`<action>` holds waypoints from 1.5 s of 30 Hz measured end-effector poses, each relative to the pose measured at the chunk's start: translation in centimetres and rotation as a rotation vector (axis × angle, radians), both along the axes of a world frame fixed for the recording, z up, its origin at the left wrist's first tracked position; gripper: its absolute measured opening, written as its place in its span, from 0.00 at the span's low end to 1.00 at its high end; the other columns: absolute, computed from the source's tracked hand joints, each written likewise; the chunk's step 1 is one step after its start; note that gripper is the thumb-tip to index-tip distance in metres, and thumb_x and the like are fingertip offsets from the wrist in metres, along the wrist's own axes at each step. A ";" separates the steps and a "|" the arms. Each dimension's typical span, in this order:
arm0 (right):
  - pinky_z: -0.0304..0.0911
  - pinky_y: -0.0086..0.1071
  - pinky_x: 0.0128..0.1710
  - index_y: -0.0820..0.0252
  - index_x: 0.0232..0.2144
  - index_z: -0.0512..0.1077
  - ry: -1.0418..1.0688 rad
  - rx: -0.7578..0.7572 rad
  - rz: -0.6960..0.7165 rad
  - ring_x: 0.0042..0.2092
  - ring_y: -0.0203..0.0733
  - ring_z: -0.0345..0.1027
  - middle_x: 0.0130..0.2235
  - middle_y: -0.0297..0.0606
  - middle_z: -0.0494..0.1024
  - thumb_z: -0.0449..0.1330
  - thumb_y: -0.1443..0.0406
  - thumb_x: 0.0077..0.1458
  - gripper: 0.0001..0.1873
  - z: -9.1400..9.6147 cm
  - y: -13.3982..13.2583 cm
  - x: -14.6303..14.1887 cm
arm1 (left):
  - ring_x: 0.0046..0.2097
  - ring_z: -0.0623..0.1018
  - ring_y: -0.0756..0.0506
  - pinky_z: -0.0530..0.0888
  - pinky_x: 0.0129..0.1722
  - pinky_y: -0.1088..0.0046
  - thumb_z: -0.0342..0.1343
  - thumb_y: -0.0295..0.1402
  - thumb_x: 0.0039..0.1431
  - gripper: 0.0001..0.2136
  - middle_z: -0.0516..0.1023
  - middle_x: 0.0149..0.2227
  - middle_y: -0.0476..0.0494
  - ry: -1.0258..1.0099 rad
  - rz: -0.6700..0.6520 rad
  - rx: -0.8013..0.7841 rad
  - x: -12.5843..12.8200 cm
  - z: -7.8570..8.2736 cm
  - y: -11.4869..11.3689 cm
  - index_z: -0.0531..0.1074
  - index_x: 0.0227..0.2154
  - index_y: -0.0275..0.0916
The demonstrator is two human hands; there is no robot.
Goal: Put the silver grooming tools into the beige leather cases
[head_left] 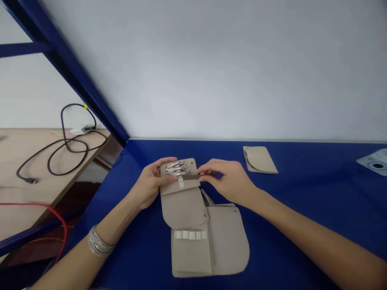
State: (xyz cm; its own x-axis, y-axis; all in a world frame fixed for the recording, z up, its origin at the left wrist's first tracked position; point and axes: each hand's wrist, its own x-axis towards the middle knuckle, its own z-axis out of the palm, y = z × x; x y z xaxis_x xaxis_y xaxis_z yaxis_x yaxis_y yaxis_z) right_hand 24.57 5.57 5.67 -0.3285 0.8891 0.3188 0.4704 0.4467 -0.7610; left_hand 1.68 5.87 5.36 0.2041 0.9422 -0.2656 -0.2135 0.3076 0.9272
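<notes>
A beige faux-leather folding case [184,213] is laid open on a blue desk [302,193], between the two hands. Metal nail clippers [177,168] are held side by side in its top panel, above a small white strap [180,182]. A row of white elastic loops [190,235] is stitched across the lowest panel, and a steel tool end [207,197] is seen between the folds. The top panel is gripped at its left edge by the curled left hand [148,181]. The right hand's [226,179] fingertips are pressed together at a dark band on its right edge, though any pinch cannot be confirmed. A flat beige pouch [259,160] is placed beyond, well apart from the case
</notes>
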 end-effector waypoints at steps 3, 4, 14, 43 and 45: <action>0.69 0.30 0.32 0.57 0.34 0.79 0.038 -0.144 -0.024 0.30 0.37 0.73 0.30 0.34 0.81 0.66 0.69 0.47 0.09 -0.1 0.2 0.1 | 0.41 0.80 0.45 0.76 0.44 0.69 0.71 0.26 0.40 0.28 0.80 0.43 0.40 0.015 0.014 0.045 0.1 0.0 -0.1 0.71 0.48 0.35; 0.70 0.30 0.32 0.58 0.34 0.79 0.058 -0.190 -0.032 0.29 0.37 0.74 0.29 0.34 0.81 0.67 0.68 0.46 0.09 -0.1 0.2 0.1 | 0.41 0.79 0.45 0.75 0.44 0.69 0.71 0.26 0.40 0.28 0.80 0.42 0.40 0.027 0.016 0.066 0.1 0.0 -0.1 0.71 0.48 0.36; 0.69 0.30 0.34 0.56 0.32 0.78 0.092 0.058 -0.144 0.32 0.37 0.73 0.32 0.34 0.79 0.68 0.65 0.47 0.07 0.3 -1.5 -2.4 | 0.45 0.79 0.43 0.75 0.45 0.69 0.70 0.28 0.43 0.27 0.79 0.46 0.38 0.042 -0.045 0.089 0.9 0.6 -0.9 0.71 0.48 0.36; 0.60 0.32 0.33 0.60 0.31 0.71 -0.123 0.014 -0.134 0.30 0.38 0.66 0.29 0.36 0.75 0.54 0.67 0.58 0.06 -1.1 3.9 1.1 | 0.40 0.81 0.43 0.78 0.41 0.69 0.71 0.28 0.40 0.35 0.80 0.41 0.41 0.153 0.122 0.165 -1.9 0.0 1.6 0.66 0.55 0.38; 0.60 0.31 0.30 0.60 0.30 0.71 -0.064 -0.012 -0.131 0.27 0.36 0.65 0.27 0.35 0.74 0.54 0.66 0.58 0.07 -0.1 3.4 1.2 | 0.41 0.81 0.43 0.78 0.42 0.67 0.71 0.29 0.41 0.35 0.80 0.42 0.40 0.157 0.114 0.173 -2.0 -0.2 1.7 0.66 0.55 0.39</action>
